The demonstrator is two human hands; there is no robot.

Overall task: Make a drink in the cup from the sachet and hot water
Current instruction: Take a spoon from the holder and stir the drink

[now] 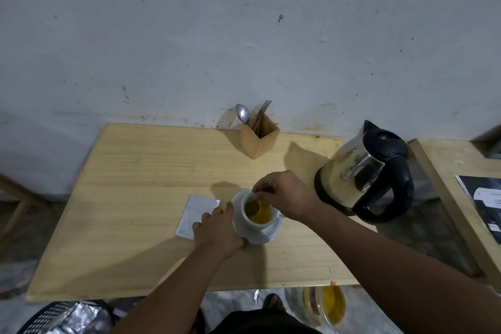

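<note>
We see the white cup [257, 218] on its saucer [267, 236], on the table [135, 198], full of yellow drink. Our right hand [284, 195] pinches a spoon [254, 205] inside it; the left hand [219, 230] grips the cup side. Strong stirring may spill hot liquid over the fingers [230, 207] or onto the sachet [196, 214] just beside.

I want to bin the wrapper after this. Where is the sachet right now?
In the head view the sachet lies flat on the wooden table, just left of the cup's saucer, partly under the left hand.
</note>
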